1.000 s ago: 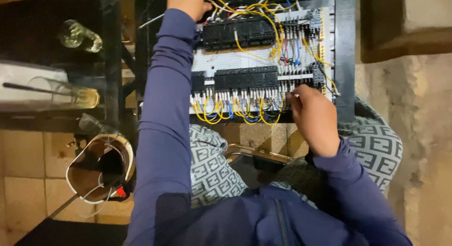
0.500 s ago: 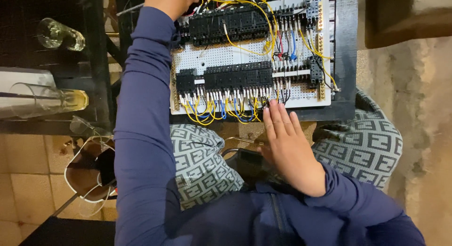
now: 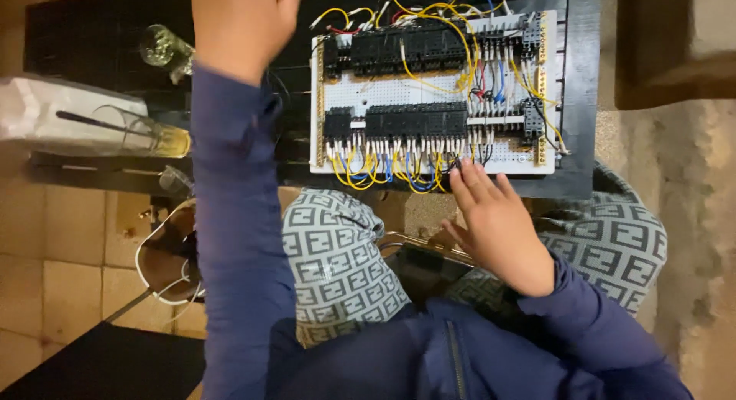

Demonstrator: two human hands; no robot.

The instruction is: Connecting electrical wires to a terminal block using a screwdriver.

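A dark counter [image 3: 583, 101] fills the top of the view, from ten o'clock across to two o'clock. On it, at about one o'clock, lies a white breadboard [image 3: 429, 90] with its long axis running left to right; two rows of black components cross it, and yellow, blue and red jumper wires [image 3: 383, 170] loop along its near edge and its top.

The right hand [image 3: 494, 220] is the nearer of the two. It lies flat and open at the centre, fingers spread and pointing to twelve o'clock, its fingertips touching the wires at the board's near edge; it grips nothing.

The left hand [image 3: 238, 24] is raised at eleven o'clock, beside the board's left end. I cannot tell whether its fingers are closed or hold anything.

Two drinking glasses [image 3: 165, 51] stand at ten o'clock, well apart from the board.
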